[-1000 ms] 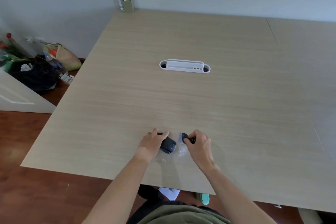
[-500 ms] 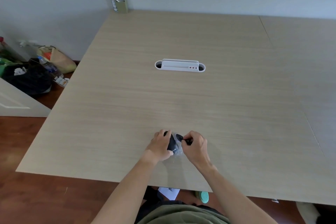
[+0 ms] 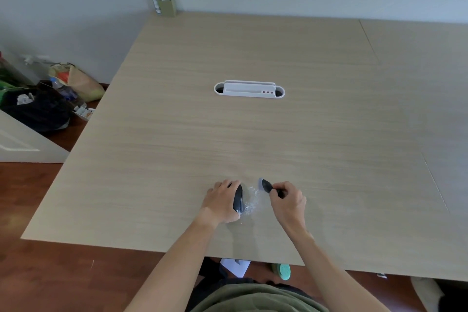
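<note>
A person sits at the near edge of a wide, pale wood desk [image 3: 253, 134], seen from above through a head camera, both bare forearms reaching forward. The left hand [image 3: 221, 201] is curled around a dark rounded object [image 3: 238, 199], shaped much like a computer mouse, its grip closed on it with the fingers over the far end and the thumb along the near side; the object is tipped up on its edge, close to the desk's near edge and a little left of centre. Just to its right lies a crumpled piece of clear plastic wrap [image 3: 252, 200], touching the object. The right hand [image 3: 288, 204] has its grip pinched on a small dark piece [image 3: 266, 185], oval and flat, held just above the desk beside the wrap; whether it touches the wrap cannot be told. The two hands are near each other but apart. Farther back, in the middle of the desk, stands a long white holder [image 3: 249, 90]. A small olive box [image 3: 167, 4] sits in the far left corner against the wall. On the wooden floor to the left lie several bags [image 3: 45, 109].
</note>
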A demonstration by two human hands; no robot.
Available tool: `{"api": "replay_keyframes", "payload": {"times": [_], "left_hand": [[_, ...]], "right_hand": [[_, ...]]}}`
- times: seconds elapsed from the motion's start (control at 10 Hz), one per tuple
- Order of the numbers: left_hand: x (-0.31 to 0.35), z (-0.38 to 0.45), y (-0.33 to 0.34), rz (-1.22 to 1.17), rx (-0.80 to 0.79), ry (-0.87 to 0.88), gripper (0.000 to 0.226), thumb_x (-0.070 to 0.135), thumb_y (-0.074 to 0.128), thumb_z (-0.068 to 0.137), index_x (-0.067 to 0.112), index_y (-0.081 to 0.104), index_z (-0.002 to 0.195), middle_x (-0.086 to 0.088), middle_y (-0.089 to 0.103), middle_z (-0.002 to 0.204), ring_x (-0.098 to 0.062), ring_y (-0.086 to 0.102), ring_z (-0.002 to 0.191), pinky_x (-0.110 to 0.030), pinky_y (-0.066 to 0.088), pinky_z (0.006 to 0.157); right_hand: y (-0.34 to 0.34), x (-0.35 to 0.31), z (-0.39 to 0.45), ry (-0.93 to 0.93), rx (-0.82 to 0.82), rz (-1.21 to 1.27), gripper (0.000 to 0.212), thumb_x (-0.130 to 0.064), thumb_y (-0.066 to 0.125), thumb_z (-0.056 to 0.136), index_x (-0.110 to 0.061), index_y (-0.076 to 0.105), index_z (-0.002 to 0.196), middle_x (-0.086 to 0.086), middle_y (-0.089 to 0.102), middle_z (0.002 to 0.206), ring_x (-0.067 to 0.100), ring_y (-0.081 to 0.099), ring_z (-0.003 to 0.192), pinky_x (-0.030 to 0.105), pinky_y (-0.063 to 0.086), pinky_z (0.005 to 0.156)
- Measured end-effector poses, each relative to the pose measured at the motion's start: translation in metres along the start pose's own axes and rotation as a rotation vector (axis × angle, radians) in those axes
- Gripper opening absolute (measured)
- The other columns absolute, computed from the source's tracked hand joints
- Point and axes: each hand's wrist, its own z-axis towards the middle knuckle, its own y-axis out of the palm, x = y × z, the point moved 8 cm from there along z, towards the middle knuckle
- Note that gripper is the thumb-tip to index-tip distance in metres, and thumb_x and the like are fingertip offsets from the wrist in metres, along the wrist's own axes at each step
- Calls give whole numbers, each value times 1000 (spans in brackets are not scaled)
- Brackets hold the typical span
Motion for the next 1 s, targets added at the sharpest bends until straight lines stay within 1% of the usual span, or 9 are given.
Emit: {"api": "replay_keyframes", "payload": {"times": [0.1, 0.2, 0.3, 0.4, 0.5, 0.7, 0.8, 0.9, 1.0], "left_hand": [[-4, -4, 2, 2, -15, 16, 88, 28, 66, 70, 28, 25, 148, 7, 31, 151, -27, 36, 132, -42, 37, 106], [-6, -5, 4, 7, -24, 28, 90, 24, 65, 70, 29, 23, 149, 9, 27, 153, -26, 38, 132, -42, 38, 105], [-4, -5, 2, 9, -37, 35, 89, 25, 66, 72, 28, 24, 150, 8, 26, 154, -28, 38, 131, -45, 40, 103], [-2, -5, 4, -8, -41, 27, 86, 24, 66, 76, 25, 23, 150, 7, 24, 155, -30, 37, 131, -46, 41, 103], [-1, -4, 8, -18, -29, 17, 85, 27, 67, 78, 24, 22, 150, 5, 23, 155, -32, 37, 129, -47, 43, 100], [1, -4, 12, 1, -5, 24, 88, 29, 67, 77, 23, 19, 151, 4, 19, 156, -34, 36, 128, -46, 44, 98], [-1, -5, 13, 10, 12, 46, 93, 31, 66, 76, 24, 15, 152, 1, 13, 159, -34, 35, 131, -46, 43, 99], [-10, -17, 8, -132, 75, 17, 91, 26, 56, 73, 21, 13, 154, -5, 8, 162, -32, 22, 144, -44, 31, 113], [-34, -26, 2, -231, 351, -9, 80, -3, 45, 74, 13, 29, 150, -9, 28, 158, -26, 25, 147, -37, 25, 119]], "right_hand": [[2, 6, -6, -121, 17, -89, 18, -1, 64, 80, -7, 75, 94, 4, 71, 87, 16, 62, 76, 2, 38, 69], [15, 15, -15, -203, -62, -197, 25, 2, 67, 83, 1, 73, 107, 10, 67, 104, 20, 64, 86, 4, 36, 75], [29, 26, -22, -226, -161, -264, 30, 5, 67, 82, 1, 69, 111, 10, 62, 110, 19, 60, 89, 8, 39, 74], [37, 32, -23, -238, -183, -286, 27, 7, 68, 78, -1, 68, 104, 9, 60, 103, 17, 55, 79, 10, 42, 66], [44, 33, -23, -225, -204, -307, 24, 3, 71, 77, -2, 66, 100, 4, 57, 95, 22, 57, 76, 30, 51, 69], [54, 32, -26, -200, -256, -264, 18, 3, 73, 76, -4, 63, 90, 2, 51, 89, 21, 53, 74, 18, 40, 61], [47, 30, -27, -169, -265, -205, 17, -9, 77, 77, -7, 65, 88, 1, 54, 91, 16, 55, 76, 13, 40, 61], [14, 9, -34, -222, -133, -149, 18, -23, 79, 78, -13, 69, 90, -4, 59, 91, 9, 57, 77, 10, 38, 66], [-59, -23, -34, -234, 118, 26, 13, -20, 76, 81, -21, 69, 92, -6, 64, 89, 10, 62, 77, 23, 48, 67]]}}
